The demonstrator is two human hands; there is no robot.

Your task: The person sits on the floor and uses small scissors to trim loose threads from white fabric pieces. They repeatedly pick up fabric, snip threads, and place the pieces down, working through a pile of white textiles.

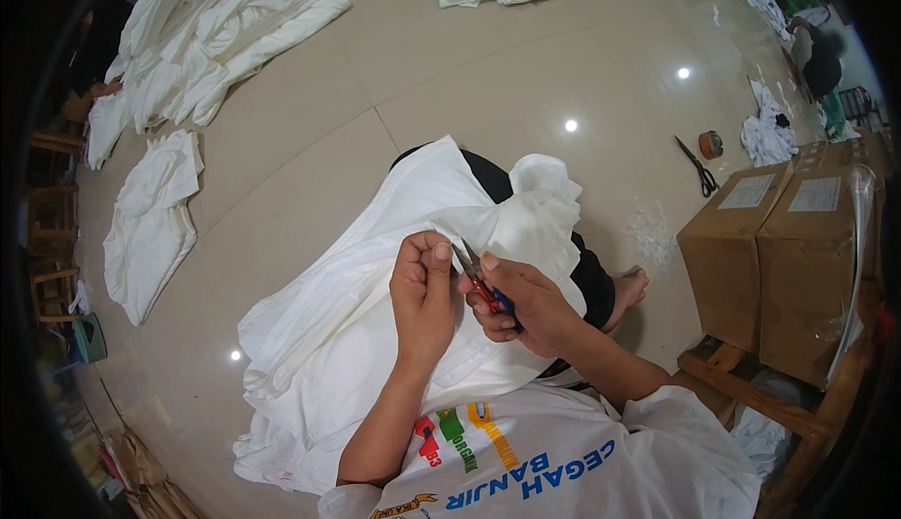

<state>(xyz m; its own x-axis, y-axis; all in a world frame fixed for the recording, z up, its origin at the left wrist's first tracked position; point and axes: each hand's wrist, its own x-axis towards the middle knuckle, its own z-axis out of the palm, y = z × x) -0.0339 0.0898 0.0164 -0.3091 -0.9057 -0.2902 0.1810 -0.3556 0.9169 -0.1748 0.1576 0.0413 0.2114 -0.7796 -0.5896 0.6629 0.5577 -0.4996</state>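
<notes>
A large white cloth garment (328,284) is spread in folds over my lap and legs. My left hand (422,289) pinches an edge of it between thumb and fingers. In my right hand (527,301) is a small pair of thread snips (481,284) with red and blue handles. Their blades are parted a little and point up beside my left fingertips, close to the pinched edge. Any thread there is too fine to make out. A bunched part of the cloth (540,205) rises beyond my right hand.
White fabric piles (235,22) lie at the far left, with a folded white garment (150,228) nearer. On the right are black scissors (699,170), a tape roll (711,145), thread scraps (652,233), cardboard boxes (737,247) and a wooden frame (751,392). Other people sit at both edges.
</notes>
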